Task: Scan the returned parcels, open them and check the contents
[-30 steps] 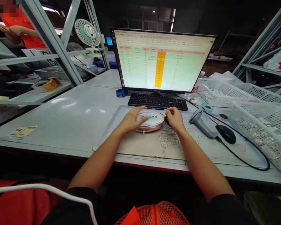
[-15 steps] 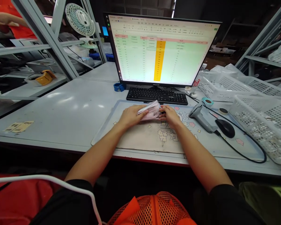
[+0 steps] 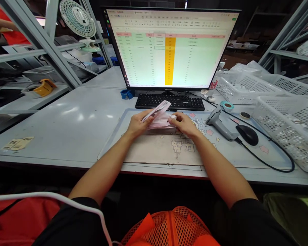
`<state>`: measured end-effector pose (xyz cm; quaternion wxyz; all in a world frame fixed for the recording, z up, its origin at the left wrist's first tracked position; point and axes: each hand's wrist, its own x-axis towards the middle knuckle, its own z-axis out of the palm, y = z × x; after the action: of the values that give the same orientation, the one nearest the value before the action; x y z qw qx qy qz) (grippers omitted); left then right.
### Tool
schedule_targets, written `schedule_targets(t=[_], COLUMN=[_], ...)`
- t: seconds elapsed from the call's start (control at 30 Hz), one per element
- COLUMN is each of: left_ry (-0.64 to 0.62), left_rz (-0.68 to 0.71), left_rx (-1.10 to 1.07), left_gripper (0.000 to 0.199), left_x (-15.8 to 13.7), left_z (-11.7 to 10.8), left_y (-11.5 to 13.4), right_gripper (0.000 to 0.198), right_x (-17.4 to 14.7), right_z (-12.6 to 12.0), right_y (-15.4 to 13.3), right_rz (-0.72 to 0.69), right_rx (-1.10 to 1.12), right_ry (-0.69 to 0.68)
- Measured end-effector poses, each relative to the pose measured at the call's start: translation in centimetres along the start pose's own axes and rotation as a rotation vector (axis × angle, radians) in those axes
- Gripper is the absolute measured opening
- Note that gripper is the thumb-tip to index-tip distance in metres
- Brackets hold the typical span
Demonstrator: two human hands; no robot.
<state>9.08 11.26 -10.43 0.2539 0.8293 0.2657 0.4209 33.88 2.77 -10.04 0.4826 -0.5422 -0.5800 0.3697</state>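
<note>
Between my hands, above the desk mat [image 3: 154,150], is a bundle of thin pinkish-white packets [image 3: 159,120]. My left hand [image 3: 139,125] grips it from the left, thumb in front, with some packets tilted up and away from the others. On the right side, the fingertips of my right hand [image 3: 184,123] pinch the bundle's edge. I cannot make out what the packets contain. Just behind them is a black keyboard [image 3: 169,101], below a monitor [image 3: 146,58] with a spreadsheet on it.
Right of my hands lie a grey barcode scanner [image 3: 220,124], a black mouse [image 3: 247,134] and their cables. White perforated baskets [image 3: 284,133] line the right side. A blue tape roll [image 3: 127,94] sits left of the keyboard. At far left, beyond a metal frame [image 3: 41,44], a co-worker's arm shows.
My left hand has fanned part of the bundle upward, so the packets are spread further apart. My right hand has closed on the bundle's right edge. The camera view has shifted slightly.
</note>
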Motion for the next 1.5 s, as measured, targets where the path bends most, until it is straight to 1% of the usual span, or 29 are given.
schedule_targets(t=[0.07, 0.13, 0.23, 0.3, 0.47, 0.6, 0.7, 0.8, 0.93, 1.0, 1.03, 1.1, 1.13, 1.17, 1.23, 1.27, 1.3, 1.33, 1.37, 1.4, 1.43, 1.47, 1.5], left_ry=[0.042, 0.085, 0.147, 0.184, 0.227, 0.215, 0.176, 0.102, -0.042, -0.096, -0.099, -0.063, -0.037, -0.019, -0.016, -0.029, -0.045, -0.057, -0.063, -0.057, -0.036, -0.002, 0.038], left_rz=[-0.014, -0.012, -0.019, -0.024, -0.040, -0.031, -0.021, -0.038, -0.060, -0.071, -0.079, -0.088, -0.092, -0.094, -0.091, -0.090, -0.090, -0.089, -0.087, -0.088, -0.094, -0.102, -0.111], left_rx=[-0.020, -0.039, -0.044, -0.039, -0.046, -0.084, -0.119, -0.150, -0.214, -0.237, -0.237, -0.206, -0.182, -0.159, -0.123, -0.113, -0.105, -0.098, -0.094, -0.096, -0.108, -0.128, -0.154], left_gripper=[0.075, 0.078, 0.080, 0.081, 0.081, 0.078, 0.074, 0.070, 0.065, 0.060, 0.059, 0.056, 0.055, 0.054, 0.053, 0.053, 0.054, 0.057, 0.059, 0.063, 0.066, 0.070, 0.073], left_x=[0.2, 0.3, 0.4, 0.5, 0.5, 0.5, 0.6, 0.6, 0.5, 0.5, 0.5, 0.5, 0.5, 0.5, 0.5, 0.4, 0.4, 0.4, 0.4, 0.4, 0.3, 0.3, 0.3], left_z=[-0.5, -0.9, -1.3, -1.4, -1.2, -1.0, -1.0, -1.1, -1.1, -1.0, -1.0, -0.9, -0.9, -0.8, -0.6, -0.5, -0.3, -0.2, -0.1, 0.1, 0.1, 0.2, 0.1], left_y=[-0.1, -0.1, 0.1, 0.4, 0.9, 1.1, 1.3, 1.9, 2.6, 2.6, 2.4, 2.0, 1.8, 1.6, 1.5, 1.5, 1.5, 1.6, 1.7, 1.7, 1.7, 1.7, 1.6], right_gripper=[0.039, 0.032, 0.025, 0.025, 0.039, 0.048, 0.049, 0.048, 0.044, 0.045, 0.045, 0.042, 0.039, 0.039, 0.052, 0.060, 0.064, 0.061, 0.051, 0.039, 0.028, 0.021, 0.020], right_x=[-0.2, -0.6, -1.3, -1.6, -1.1, -0.4, -0.2, -0.2, 0.3, 0.6, 0.6, 0.5, 0.3, 0.0, -0.8, -1.1, -1.3, -1.4, -1.4, -1.3, -1.0, -0.7, -0.3], right_z=[-0.1, -0.1, 0.1, 0.4, 1.1, 1.2, 0.8, 0.2, -0.5, -1.0, -1.3, -2.0, -2.3, -2.5, -2.7, -2.6, -2.4, -2.1, -1.8, -1.6, -1.4, -1.5, -1.6], right_y=[-0.7, -1.6, -2.7, -3.3, -4.1, -4.0, -3.8, -3.6, -2.8, -2.4, -2.2, -2.2, -2.4, -2.6, -3.2, -3.4, -3.5, -3.5, -3.4, -3.2, -3.0, -2.8, -2.6], right_rz=[-0.111, -0.208, -0.319, -0.347, -0.302, -0.271, -0.244, -0.253, -0.318, -0.276, -0.242, -0.228, -0.261, -0.310, -0.375, -0.361, -0.320, -0.271, -0.231, -0.209, -0.204, -0.219, -0.248], right_rx=[0.001, -0.053, -0.089, 0.001, 0.337, 0.515, 0.541, 0.455, 0.242, 0.190, 0.160, 0.063, 0.009, -0.037, -0.115, -0.166, -0.228, -0.287, -0.320, -0.309, -0.243, -0.125, 0.029], right_ry=[0.058, 0.141, 0.264, 0.327, 0.489, 0.576, 0.623, 0.700, 0.807, 0.797, 0.779, 0.744, 0.707, 0.644, 0.452, 0.347, 0.253, 0.183, 0.138, 0.122, 0.141, 0.204, 0.303])
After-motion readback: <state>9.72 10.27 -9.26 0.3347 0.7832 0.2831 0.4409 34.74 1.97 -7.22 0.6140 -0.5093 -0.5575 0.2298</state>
